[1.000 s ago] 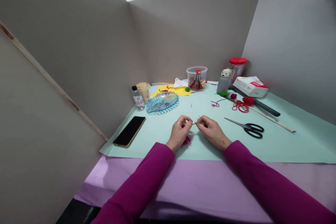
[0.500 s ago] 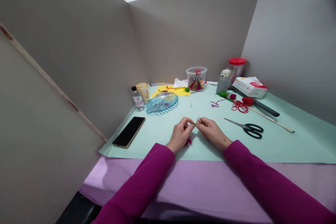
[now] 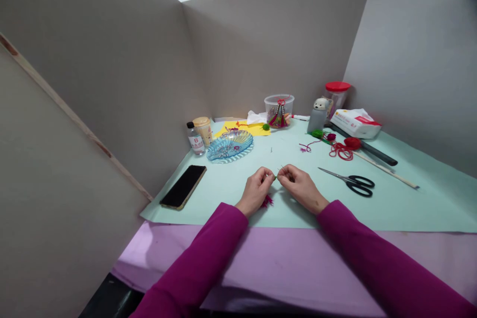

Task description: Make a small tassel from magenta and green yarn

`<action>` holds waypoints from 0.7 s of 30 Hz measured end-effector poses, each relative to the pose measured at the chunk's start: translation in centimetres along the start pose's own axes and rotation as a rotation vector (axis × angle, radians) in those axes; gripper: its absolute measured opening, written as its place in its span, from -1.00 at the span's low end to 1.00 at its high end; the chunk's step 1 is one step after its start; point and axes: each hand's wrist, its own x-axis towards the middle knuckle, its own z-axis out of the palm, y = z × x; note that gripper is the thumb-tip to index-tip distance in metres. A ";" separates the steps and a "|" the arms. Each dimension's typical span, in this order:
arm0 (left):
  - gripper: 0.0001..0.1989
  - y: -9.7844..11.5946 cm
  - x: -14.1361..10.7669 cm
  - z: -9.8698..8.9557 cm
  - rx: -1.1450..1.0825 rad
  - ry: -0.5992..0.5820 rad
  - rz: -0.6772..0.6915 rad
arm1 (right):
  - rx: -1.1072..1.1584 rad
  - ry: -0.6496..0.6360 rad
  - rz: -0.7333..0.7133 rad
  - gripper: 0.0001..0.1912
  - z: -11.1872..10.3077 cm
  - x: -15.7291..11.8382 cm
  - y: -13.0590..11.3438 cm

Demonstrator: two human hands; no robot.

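**Tight Pinch, Fingertips Almost Meeting**

The left hand (image 3: pixel 256 190) and right hand (image 3: pixel 302 188) have drawn closer together, and their fingertips now nearly meet above the mint-green paper (image 3: pixel 410 208) on the desk. Both are closed in a fine pinch, thumb against forefinger. The left grips a small green tuft (image 3: pixel 275 177) at its fingertips, and thin dark tips (image 3: pixel 281 167) rise from the right's pinch, though what that hand holds is too small to tell. A magenta tassel (image 3: pixel 266 201) lies just under the left hand; whether it joins the tuft is hidden.

The paper's near edge runs just below the wrists, with lilac cloth (image 3: pixel 298 258) beyond it. A stretch of paper separates the right hand from the black-handled scissors (image 3: pixel 354 182), and a wider one separates the left from the phone (image 3: pixel 182 187). A blue glass dish (image 3: pixel 230 145) sits further off, upper left of the hands.
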 end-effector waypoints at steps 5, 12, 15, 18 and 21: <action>-0.77 0.0 0.0 0.0 0.024 -0.016 0.009 | -0.008 -0.011 -0.007 -0.86 0.0 0.1 0.2; -0.78 0.1 0.0 -0.1 0.033 -0.011 0.003 | 0.061 -0.068 0.025 -0.79 -0.1 0.3 0.7; -0.79 0.1 0.0 -0.1 0.035 -0.015 0.011 | 0.077 -0.072 0.041 -0.80 0.0 0.4 0.9; -0.79 0.1 0.0 -0.1 0.042 -0.034 0.011 | 0.122 -0.096 0.055 -0.80 0.1 0.4 1.1; -0.79 -0.1 0.0 -0.2 0.048 -0.043 0.015 | 0.198 -0.132 0.088 -0.79 0.1 0.3 1.2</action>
